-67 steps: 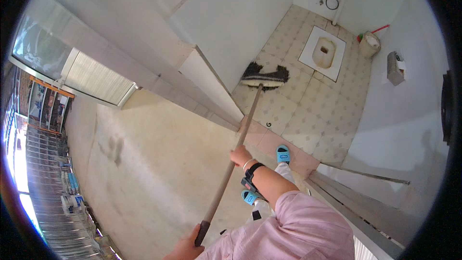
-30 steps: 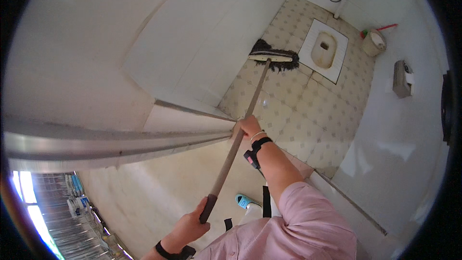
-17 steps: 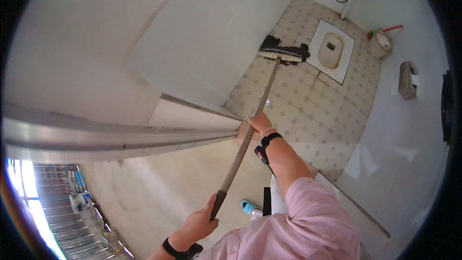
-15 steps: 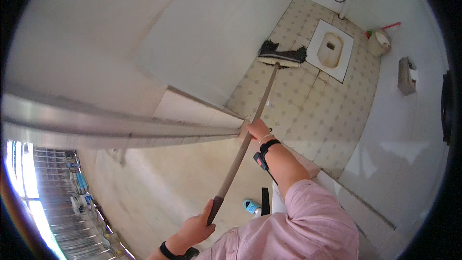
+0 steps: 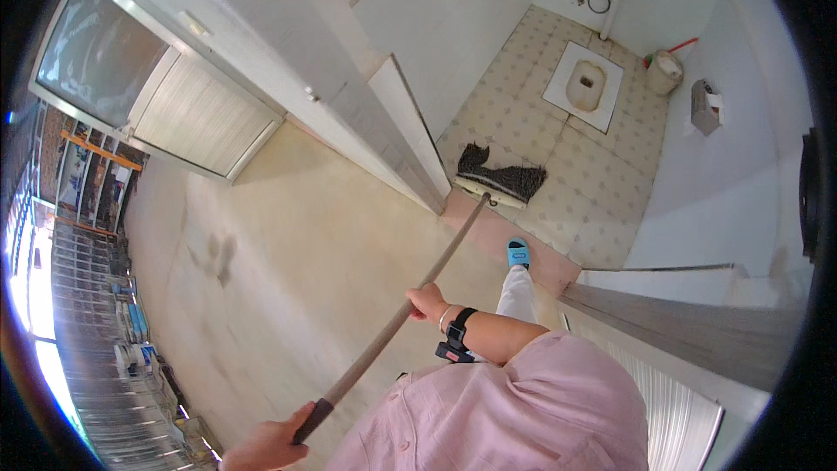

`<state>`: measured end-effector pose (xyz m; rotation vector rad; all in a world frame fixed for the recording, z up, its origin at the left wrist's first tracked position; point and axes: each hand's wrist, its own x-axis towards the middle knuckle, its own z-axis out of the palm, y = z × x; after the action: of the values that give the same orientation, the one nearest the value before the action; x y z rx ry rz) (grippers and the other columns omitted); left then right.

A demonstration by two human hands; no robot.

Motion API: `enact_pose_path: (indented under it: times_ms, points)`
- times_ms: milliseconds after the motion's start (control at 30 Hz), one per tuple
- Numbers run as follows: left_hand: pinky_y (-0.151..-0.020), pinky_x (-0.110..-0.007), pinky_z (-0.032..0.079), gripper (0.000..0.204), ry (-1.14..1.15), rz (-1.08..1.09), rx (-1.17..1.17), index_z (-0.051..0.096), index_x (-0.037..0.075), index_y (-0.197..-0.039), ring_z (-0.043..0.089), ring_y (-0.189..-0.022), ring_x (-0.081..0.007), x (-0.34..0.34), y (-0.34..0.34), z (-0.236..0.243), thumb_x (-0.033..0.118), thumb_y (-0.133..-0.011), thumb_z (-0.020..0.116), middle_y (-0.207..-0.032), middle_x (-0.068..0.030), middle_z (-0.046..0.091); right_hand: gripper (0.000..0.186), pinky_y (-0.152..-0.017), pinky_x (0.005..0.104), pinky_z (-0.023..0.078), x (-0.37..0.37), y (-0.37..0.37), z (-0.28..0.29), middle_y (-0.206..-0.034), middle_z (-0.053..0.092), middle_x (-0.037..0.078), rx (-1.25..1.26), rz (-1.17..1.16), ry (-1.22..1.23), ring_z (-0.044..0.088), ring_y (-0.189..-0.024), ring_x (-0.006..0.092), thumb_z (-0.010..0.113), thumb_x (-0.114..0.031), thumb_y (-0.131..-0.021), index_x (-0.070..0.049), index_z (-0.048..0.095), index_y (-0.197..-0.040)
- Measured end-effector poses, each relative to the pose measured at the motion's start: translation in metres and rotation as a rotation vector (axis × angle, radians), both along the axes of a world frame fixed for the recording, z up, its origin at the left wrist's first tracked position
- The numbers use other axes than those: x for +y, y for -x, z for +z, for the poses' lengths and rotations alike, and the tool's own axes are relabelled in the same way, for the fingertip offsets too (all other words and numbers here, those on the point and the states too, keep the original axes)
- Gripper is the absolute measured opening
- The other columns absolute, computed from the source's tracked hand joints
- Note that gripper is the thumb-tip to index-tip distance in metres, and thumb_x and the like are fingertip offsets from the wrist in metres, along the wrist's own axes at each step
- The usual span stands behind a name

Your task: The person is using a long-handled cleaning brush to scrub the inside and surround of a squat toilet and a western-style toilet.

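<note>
My left hand (image 5: 275,440) is closed on the dark grip at the lower end of a long mop handle (image 5: 375,349). Farther along the pole, my right hand (image 5: 426,301) is wrapped around it. The flat mop head (image 5: 510,180), with dark shaggy fibres on a pale plate, lies on patterned tiles just inside a small room's doorway, beside the pink threshold (image 5: 542,257). Beyond it a white squat toilet (image 5: 554,87) is set into the tiled floor. My blue sandal (image 5: 518,253) is on the threshold.
A bin (image 5: 663,75) with a red stick stands by the right wall, below and behind a wall dispenser (image 5: 704,105). A hose (image 5: 597,2) hangs at the back. On the left are a half-glazed door (image 5: 192,113), a beige floor (image 5: 270,270) and railings (image 5: 87,314) with objects along them.
The mop head has come back from beside the toilet to the threshold. Both hands have moved down and left with the pole. The open door on the left is back in view.
</note>
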<state>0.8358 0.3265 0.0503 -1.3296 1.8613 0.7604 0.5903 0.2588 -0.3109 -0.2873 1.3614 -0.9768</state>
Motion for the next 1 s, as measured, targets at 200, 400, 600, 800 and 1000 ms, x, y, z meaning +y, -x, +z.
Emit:
enact_pose_path:
  times_ms: [200,400,600,800,1000]
  points:
    - [-0.061,-0.034,0.045,0.066,0.166,0.018,-0.116,0.042,0.013,-0.127,0.061,-0.07,-0.027,0.001,-0.064,0.06,-0.001,-0.064,0.054,-0.08,-0.0177,0.062,0.011,-0.046,0.0348,0.047,0.005,-0.052,0.066,-0.064,0.052,0.011,-0.422,-0.109,-0.005,0.055,-0.057,0.0212,0.054,-0.006,-0.074,0.0,0.049,-0.067]
    - [-0.057,-0.027,0.04,0.063,0.177,0.17,0.22,0.043,0.003,-0.125,0.053,-0.068,-0.0111,-0.011,-0.102,0.071,-0.008,-0.064,0.053,-0.09,0.0016,0.061,0.013,-0.052,0.0295,0.047,0.001,-0.043,0.102,-0.066,0.055,0.005,-0.362,-0.079,0.023,0.055,-0.06,0.0163,0.055,-0.014,-0.077,-0.003,0.053,-0.07]
    - [-0.066,-0.041,0.046,0.068,0.055,-0.085,0.216,0.033,0.02,-0.132,0.059,-0.071,-0.0361,-0.079,-0.026,-0.009,0.024,-0.07,0.061,-0.076,-0.0183,0.061,0.012,-0.048,0.031,0.043,-0.039,0.021,0.044,-0.066,0.052,0.01,-0.276,-0.406,-0.074,0.053,-0.058,0.02,0.055,-0.005,-0.072,0.003,0.048,-0.066]
    - [-0.059,-0.042,0.045,0.07,0.089,-0.318,0.015,0.027,0.022,-0.134,0.059,-0.064,-0.035,-0.116,0.139,-0.062,0.018,-0.069,0.053,-0.067,-0.0158,0.059,0.015,-0.049,0.0359,0.044,-0.087,0.145,-0.008,-0.062,0.055,0.016,-0.005,-0.652,-0.057,0.056,-0.057,0.0244,0.057,-0.001,-0.067,0.012,0.053,-0.075]
    - [-0.06,-0.043,0.046,0.073,0.055,-0.397,0.055,0.026,0.017,-0.135,0.058,-0.067,-0.0379,-0.16,0.278,-0.073,0.016,-0.067,0.055,-0.069,-0.0197,0.059,0.021,-0.047,0.038,0.044,-0.117,0.29,-0.062,-0.053,0.057,0.012,1.476,0.281,0.222,0.059,-0.055,0.0288,0.068,-0.02,-0.066,-0.004,0.058,-0.058]
